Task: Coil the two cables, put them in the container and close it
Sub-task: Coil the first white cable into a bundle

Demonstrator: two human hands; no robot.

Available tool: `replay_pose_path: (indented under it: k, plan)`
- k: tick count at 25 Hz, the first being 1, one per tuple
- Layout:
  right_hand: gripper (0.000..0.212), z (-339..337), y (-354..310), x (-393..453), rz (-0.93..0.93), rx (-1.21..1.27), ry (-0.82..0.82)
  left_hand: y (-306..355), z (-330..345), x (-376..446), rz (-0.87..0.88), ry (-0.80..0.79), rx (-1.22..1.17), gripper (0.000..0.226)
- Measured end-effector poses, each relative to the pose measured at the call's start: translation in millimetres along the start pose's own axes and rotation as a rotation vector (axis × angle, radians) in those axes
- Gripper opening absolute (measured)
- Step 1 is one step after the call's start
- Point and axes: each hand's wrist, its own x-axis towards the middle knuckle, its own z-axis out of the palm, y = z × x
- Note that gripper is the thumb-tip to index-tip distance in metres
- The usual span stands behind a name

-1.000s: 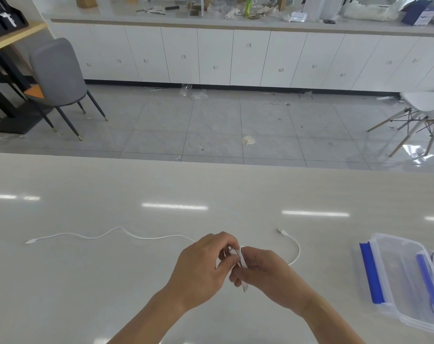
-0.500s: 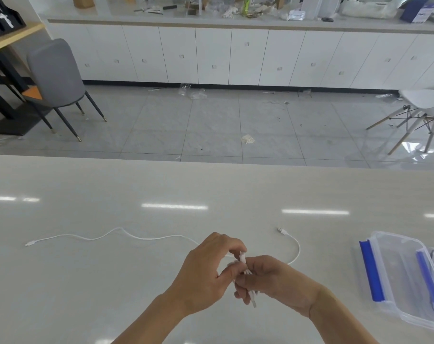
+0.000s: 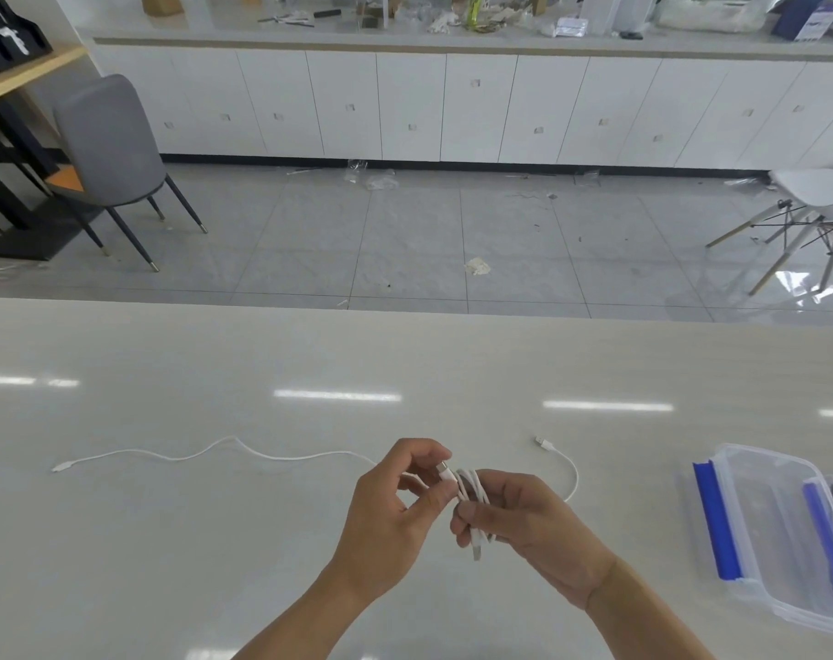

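White, thin and half wound, the first charging cable (image 3: 471, 493) is bunched into a small coil between the two hands, above the pale glossy stone-look tabletop (image 3: 166, 540). From the head view, the right hand (image 3: 528, 526) has its fingers curled round the loops and grips them, with one plug end hanging down below its knuckles. The left hand (image 3: 395, 512) pinches the other plug end between thumb and forefinger, just beside the coil on its left, so the free end lies toward the left hand and the bundle's long axis runs roughly up and down in the right hand's grasp.

A short tail of white cable (image 3: 569, 469) arcs away to the right of the coil and ends in a connector lying on the tabletop (whether this belongs to the coiled cable or to the other one I cannot tell). The second long white cable (image 3: 205, 452) lies uncoiled to the left of the coil, stretched out across the tabletop, its near end hidden behind the left hand.

Well to the right of the coil sits the clear plastic container with blue clip strips (image 3: 757, 526), open, on the tabletop.

My judgement is that the right hand, being nearer the container, is the one placed to carry the coil across, once the left hand's end is tucked in.
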Motion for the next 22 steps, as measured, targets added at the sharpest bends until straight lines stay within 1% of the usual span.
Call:
replay_pose_path:
  k: [4,6,8,10,11,12,14,16,17,19,22]
  plan:
    - [0.009,4.3,3.1,1.0,-0.024,0.08,0.096,-0.3,1.8,0.1,-0.008,0.044,0.0,0.024]
    - [0.016,8.1,7.7,2.2,-0.053,0.102,0.153,0.3,5.4,0.2,-0.034,0.066,-0.015,0.023]
    - [0.017,10.3,9.9,1.9,-0.078,0.119,0.2,-0.6,8.7,0.5,-0.095,0.069,-0.048,0.025]
    - [0.018,9.1,8.4,-0.5,-0.094,0.151,0.19,-2.5,7.0,2.3,-0.217,0.036,-0.172,0.029]
    - [0.022,7.9,7.2,-2.0,-0.096,0.162,0.164,-3.5,4.1,4.8,-0.291,-0.013,-0.269,0.033]
    - [0.024,7.1,5.1,-3.4,-0.096,0.175,0.132,-4.9,0.5,8.0,-0.357,-0.094,-0.374,0.039]
    - [0.021,6.4,1.6,-5.2,-0.097,0.223,0.057,-7.3,-6.3,14.2,-0.433,-0.321,-0.559,0.049]
    - [0.017,7.2,-0.5,-5.7,-0.089,0.267,-0.004,-8.4,-11.0,17.7,-0.423,-0.53,-0.654,0.044]
    - [0.017,7.7,-1.0,-5.4,-0.08,0.278,-0.015,-8.7,-12.3,18.7,-0.394,-0.593,-0.644,0.039]
    - [0.016,8.7,0.5,-3.8,-0.062,0.271,-0.004,-9.6,-13.7,19.3,-0.356,-0.631,-0.614,0.03]
    - [0.019,12.2,3.4,-2.1,-0.068,0.158,0.085,-9.0,-11.9,18.6,-0.368,-0.55,-0.544,0.028]
